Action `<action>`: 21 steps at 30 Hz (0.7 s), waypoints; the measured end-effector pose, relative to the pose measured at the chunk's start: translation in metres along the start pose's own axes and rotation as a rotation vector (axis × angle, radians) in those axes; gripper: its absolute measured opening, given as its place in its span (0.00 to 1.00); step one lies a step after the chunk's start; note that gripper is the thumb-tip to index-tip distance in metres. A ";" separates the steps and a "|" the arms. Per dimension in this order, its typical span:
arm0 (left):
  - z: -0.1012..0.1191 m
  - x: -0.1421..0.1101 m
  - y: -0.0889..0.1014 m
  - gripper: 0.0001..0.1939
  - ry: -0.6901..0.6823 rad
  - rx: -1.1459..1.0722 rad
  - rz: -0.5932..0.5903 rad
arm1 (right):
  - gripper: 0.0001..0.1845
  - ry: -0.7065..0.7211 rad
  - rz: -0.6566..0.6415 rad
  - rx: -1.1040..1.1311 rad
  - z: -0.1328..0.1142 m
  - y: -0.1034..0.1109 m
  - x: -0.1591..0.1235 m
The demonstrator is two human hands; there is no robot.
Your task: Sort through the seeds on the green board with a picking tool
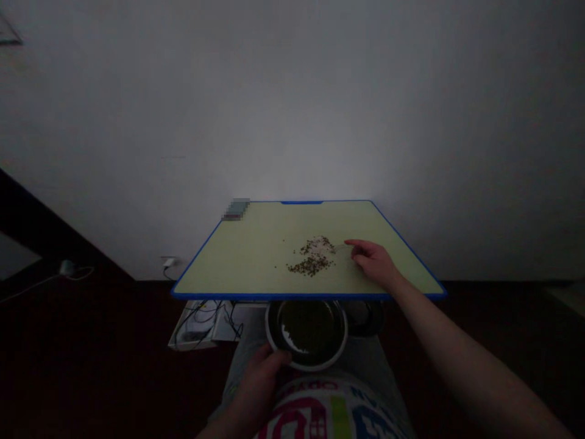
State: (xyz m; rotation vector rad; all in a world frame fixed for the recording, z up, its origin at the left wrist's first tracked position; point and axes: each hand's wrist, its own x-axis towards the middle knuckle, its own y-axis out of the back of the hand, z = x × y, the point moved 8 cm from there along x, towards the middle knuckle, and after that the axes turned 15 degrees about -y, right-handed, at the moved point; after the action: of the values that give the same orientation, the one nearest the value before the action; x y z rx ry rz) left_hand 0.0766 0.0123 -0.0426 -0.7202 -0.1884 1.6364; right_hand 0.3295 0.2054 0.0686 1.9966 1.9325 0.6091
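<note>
My right hand (371,261) is over the right half of the board, index finger stretched forward and the other fingers curled round a thin metal utensil (340,247). The utensil's far end reaches the pale grains (319,246); whether it is a spoon or a fork is unclear. Small dark brown-green grains (311,265) lie around and in front of the pale ones. On my lap rests a round metal bowl (305,367) with dark greenish contents. My left hand (267,366) grips its near-left rim, thumb on top and the other fingers mostly hidden.
The pale yellow board (256,244) has a blue edge and overhangs the bowl's far side. A blurred grey item (236,209) lies at its back left corner. Below left stands a white box (194,326) with black cables. A wall (301,122) rises behind.
</note>
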 end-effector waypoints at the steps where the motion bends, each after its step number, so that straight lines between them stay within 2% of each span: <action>1: 0.000 0.000 -0.001 0.11 0.003 0.004 -0.002 | 0.25 0.029 0.025 -0.058 -0.003 0.000 -0.003; 8: -0.001 0.001 -0.005 0.08 0.000 -0.009 -0.010 | 0.25 0.090 0.087 -0.222 -0.012 0.001 -0.010; 14: 0.002 0.003 0.002 0.09 0.004 0.040 0.017 | 0.24 0.054 0.173 -0.258 -0.007 0.010 -0.006; 21: 0.003 0.001 -0.009 0.08 0.003 0.049 -0.015 | 0.23 0.016 0.150 -0.290 -0.006 0.010 -0.008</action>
State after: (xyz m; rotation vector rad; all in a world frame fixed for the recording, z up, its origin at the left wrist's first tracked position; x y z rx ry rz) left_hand 0.0822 0.0162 -0.0367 -0.6826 -0.1504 1.6200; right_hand 0.3354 0.1968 0.0777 1.9643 1.6045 0.8900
